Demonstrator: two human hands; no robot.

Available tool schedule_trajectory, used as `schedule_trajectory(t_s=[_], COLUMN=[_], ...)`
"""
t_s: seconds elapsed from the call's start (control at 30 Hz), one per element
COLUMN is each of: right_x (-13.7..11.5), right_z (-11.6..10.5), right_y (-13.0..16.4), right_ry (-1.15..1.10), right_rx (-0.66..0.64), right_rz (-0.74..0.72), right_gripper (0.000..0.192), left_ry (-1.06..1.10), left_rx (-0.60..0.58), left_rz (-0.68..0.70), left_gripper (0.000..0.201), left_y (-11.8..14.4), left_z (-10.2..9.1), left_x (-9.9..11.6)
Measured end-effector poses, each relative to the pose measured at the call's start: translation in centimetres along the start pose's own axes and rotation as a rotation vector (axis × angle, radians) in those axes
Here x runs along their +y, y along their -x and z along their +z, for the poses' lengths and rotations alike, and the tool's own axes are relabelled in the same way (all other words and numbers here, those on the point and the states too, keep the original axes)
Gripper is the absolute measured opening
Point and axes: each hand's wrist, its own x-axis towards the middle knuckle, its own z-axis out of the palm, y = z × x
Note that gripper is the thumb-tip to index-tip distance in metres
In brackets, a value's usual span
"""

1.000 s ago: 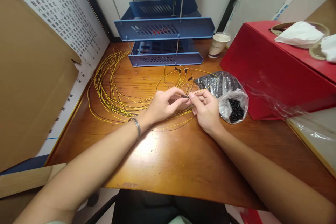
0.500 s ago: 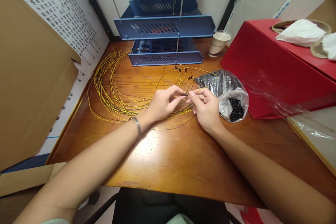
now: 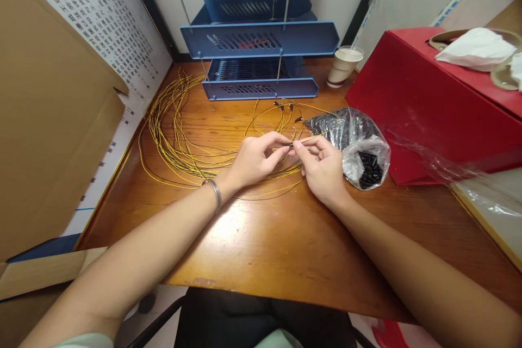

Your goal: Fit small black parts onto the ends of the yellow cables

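My left hand (image 3: 258,160) pinches a small black connector piece (image 3: 291,145) between thumb and fingertips. Facing it, my right hand (image 3: 324,167) is closed at the piece's right end, its thumb and forefinger gripping a thin wire. The fingertips nearly meet, so the joint between wire and piece is mostly hidden. Yellow and black wires (image 3: 163,138) lie in a big loose coil to the left and run beneath both hands. Just beyond the hands, several wire ends carry black tips (image 3: 299,119). Beside my right hand sits a clear plastic bag (image 3: 346,122) full of small black parts (image 3: 370,169).
A blue tiered tray rack (image 3: 261,89) stands at the back of the wooden table (image 3: 261,250). Right of it are a paper cup (image 3: 343,68) and a large red box (image 3: 424,114) topped with tissue. A cardboard box (image 3: 53,119) borders the left side.
The view has shifted slightly. Both hands keep their pinch at nearly the same spot, with the fingertips still close together around the black piece.
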Motion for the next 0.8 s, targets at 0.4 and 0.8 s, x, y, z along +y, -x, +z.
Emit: schedule_trajectory(t_s=[0.4,0.8], right_x=[0.11,0.08], right_z=[-0.11,-0.12], right_y=[-0.12,-0.19], right_ry=[0.011,0.004], right_rx=[-0.001,0.001], right_rz=[0.025,0.052], right_gripper=[0.034,0.035], left_ry=[-0.023,-0.036], left_rx=[0.02,0.022], left_rz=[0.0,-0.011], left_gripper=[0.021,0.021], left_y=[-0.06,-0.06], left_z=[-0.06,0.0], left_x=[0.12,0.05])
